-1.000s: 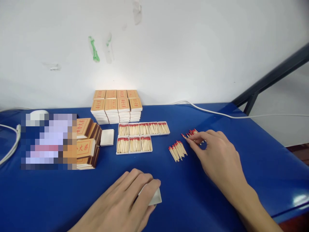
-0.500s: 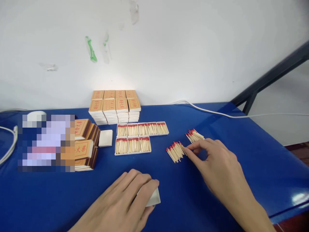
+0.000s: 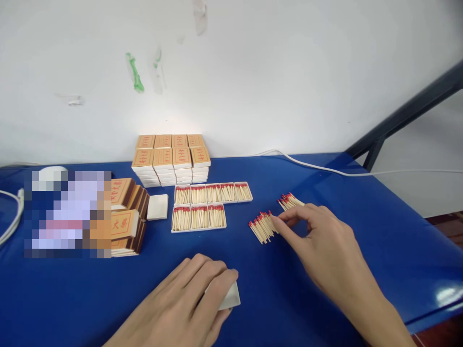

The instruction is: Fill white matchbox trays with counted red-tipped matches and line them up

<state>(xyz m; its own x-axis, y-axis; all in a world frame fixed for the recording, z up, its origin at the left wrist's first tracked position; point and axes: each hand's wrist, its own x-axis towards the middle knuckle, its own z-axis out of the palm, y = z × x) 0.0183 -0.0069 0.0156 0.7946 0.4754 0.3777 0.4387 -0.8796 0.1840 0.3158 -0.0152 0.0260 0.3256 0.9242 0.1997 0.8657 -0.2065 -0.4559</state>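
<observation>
My left hand [image 3: 188, 299] lies over a white empty matchbox tray [image 3: 230, 296] at the near edge of the blue table [image 3: 379, 226], fingers curled on it. My right hand [image 3: 321, 246] reaches to a loose bundle of red-tipped matches [image 3: 262, 226], its thumb and forefinger touching the bundle's right end. A second small pile of matches [image 3: 288, 201] lies just behind that hand. Whether a match is pinched between the fingers is not clear.
Several white trays filled with matches [image 3: 208, 205] sit in two rows at mid-table. Behind them stand stacks of orange matchboxes [image 3: 170, 161]. Orange sleeves [image 3: 126, 217] and a white tray [image 3: 158, 207] lie left, beside a blurred patch. A white cable [image 3: 325, 168] runs along the back.
My right hand moved left and toward me, from the far pile of matches to the nearer bundle. The left hand stayed on the tray.
</observation>
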